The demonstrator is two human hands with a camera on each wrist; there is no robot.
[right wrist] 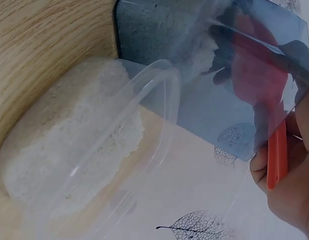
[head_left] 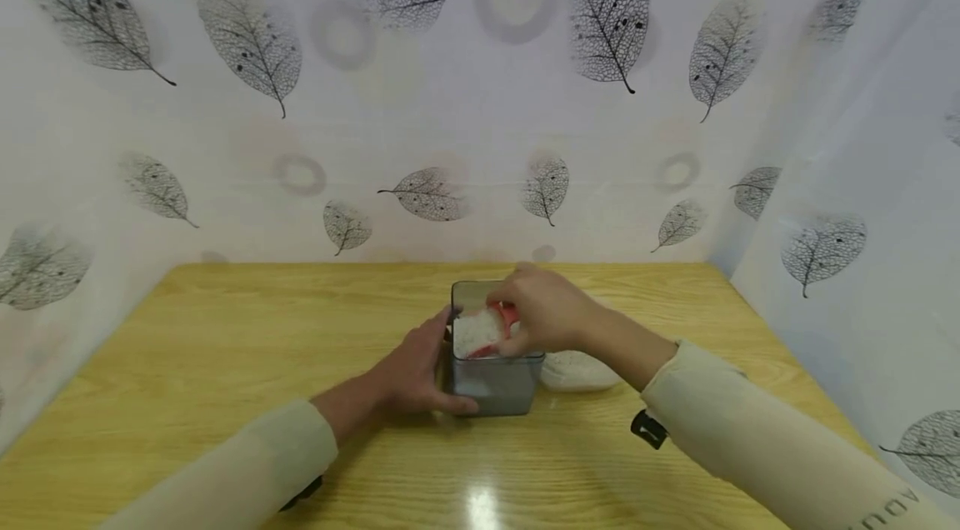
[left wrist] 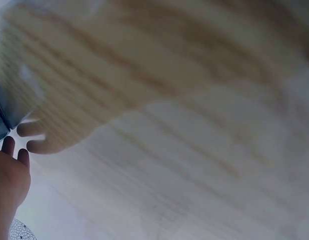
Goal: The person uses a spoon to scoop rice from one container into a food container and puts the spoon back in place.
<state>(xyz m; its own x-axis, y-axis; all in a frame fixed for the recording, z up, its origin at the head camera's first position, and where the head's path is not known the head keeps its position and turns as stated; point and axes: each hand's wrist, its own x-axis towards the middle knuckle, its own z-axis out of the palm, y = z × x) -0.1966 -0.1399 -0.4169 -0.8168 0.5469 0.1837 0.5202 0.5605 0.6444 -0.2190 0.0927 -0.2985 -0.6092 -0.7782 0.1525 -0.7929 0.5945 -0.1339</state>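
A grey see-through container (head_left: 491, 387), rectangular and tall-sided, stands on the table with white grainy stuff (head_left: 474, 332) inside. My left hand (head_left: 414, 363) holds it from the left, its thumb across the lower front and its fingers reaching toward the back left corner. In the left wrist view, part of my left hand (left wrist: 9, 172) shows against the container's edge. Over the container's opening, my right hand (head_left: 551, 312) grips a red scoop (head_left: 508, 313). The right wrist view shows the scoop's orange-red handle (right wrist: 277, 157) in my fingers, its bowl seen through the container wall.
Right of the container, touching or close beside it, lies a clear plastic tub (head_left: 577, 372) of white grainy stuff. Its clear rim (right wrist: 167, 95) stands up in the right wrist view. The wooden table (head_left: 247, 322) meets a leaf-patterned cloth (head_left: 480, 122) behind and at the sides.
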